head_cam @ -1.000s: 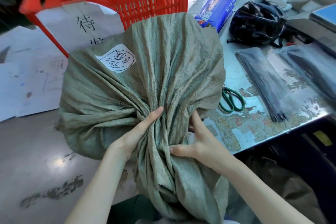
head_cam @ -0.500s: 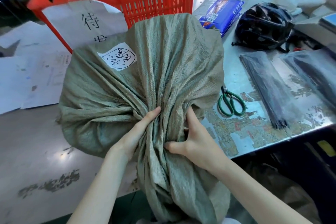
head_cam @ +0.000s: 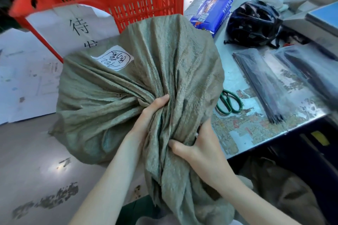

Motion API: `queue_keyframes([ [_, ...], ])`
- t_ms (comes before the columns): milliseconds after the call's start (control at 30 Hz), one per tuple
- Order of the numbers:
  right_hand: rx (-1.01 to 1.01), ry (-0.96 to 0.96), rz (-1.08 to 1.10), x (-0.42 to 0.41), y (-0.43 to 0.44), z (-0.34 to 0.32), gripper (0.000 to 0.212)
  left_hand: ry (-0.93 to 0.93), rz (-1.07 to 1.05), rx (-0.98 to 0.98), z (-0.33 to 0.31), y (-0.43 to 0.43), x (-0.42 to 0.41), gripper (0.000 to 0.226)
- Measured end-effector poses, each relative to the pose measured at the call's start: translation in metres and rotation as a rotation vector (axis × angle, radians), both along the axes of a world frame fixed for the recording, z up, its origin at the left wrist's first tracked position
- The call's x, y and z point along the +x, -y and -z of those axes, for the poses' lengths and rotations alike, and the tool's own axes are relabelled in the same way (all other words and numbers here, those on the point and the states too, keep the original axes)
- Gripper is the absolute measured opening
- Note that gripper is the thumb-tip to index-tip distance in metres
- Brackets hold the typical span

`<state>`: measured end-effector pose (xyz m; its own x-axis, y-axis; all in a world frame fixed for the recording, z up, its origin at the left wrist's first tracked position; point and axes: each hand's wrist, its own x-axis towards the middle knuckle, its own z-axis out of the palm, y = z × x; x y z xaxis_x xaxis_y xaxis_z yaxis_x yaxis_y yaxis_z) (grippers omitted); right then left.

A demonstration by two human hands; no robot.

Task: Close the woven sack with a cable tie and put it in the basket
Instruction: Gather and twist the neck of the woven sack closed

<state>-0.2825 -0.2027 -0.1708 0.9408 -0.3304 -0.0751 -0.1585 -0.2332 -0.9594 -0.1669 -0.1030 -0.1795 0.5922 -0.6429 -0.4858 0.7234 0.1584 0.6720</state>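
Observation:
A full grey-green woven sack (head_cam: 150,71) with a white handwritten label lies on the metal table, its gathered mouth pointing at me. My left hand (head_cam: 148,117) grips the bunched neck from the left and my right hand (head_cam: 199,144) grips it from the right. The loose end of the neck hangs over the table's front edge. A red plastic basket (head_cam: 142,3) stands just behind the sack. Black cable ties (head_cam: 263,84) lie in a clear bag to the right, none in my hands.
Green-handled scissors (head_cam: 229,103) lie beside the sack on the right. A black helmet (head_cam: 253,22), a blue packet (head_cam: 212,13) and a second bag of ties (head_cam: 314,71) sit farther right. White papers (head_cam: 22,82) cover the table's left. Another sack (head_cam: 285,188) lies below the table edge.
Both hands have tightened the bunched neck; my right hand has slid lower and wrapped further around it. The sack itself has stayed in place.

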Motion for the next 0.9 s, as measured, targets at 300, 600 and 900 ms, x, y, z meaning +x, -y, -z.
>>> queue_keyframes([
  [300, 0.257, -0.116, 0.052, 0.002, -0.003, 0.012, 0.071, -0.068, 0.185, -0.159, 0.007, 0.01, 0.016, 0.056],
  [600, 0.396, -0.348, -0.055, -0.02, 0.022, 0.014, 0.039, -0.031, 0.011, -0.264, 0.006, 0.026, 0.02, 0.045],
  [900, 0.199, -0.426, 0.106, -0.027, 0.038, 0.042, 0.057, -0.03, -0.07, -0.221, 0.014, 0.034, 0.025, 0.015],
])
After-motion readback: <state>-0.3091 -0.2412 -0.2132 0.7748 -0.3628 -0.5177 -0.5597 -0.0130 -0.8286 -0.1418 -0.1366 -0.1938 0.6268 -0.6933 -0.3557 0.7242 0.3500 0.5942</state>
